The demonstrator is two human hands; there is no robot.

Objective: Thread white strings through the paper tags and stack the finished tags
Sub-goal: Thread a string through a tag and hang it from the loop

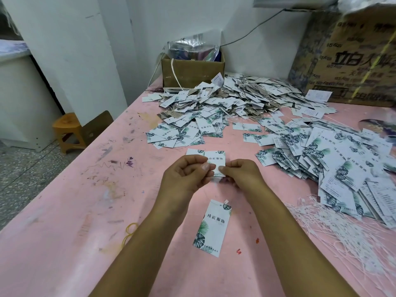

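Pink tabletop (85, 189), and at centre the left hand (188, 171) and right hand (241, 172) both pinch one leaf-print paper tag (216, 161) by the fingertips. Another tag (214, 229) lies flat at six o'clock, white strings (342, 228) are heaped at four, and loose tags (334, 159) at three.

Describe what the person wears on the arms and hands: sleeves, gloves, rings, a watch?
Nothing worn shows. The left hand and right hand are bare, without gloves or visible rings. The left forearm and right forearm are bare to the picture's bottom edge: no sleeve, watch or bracelet.
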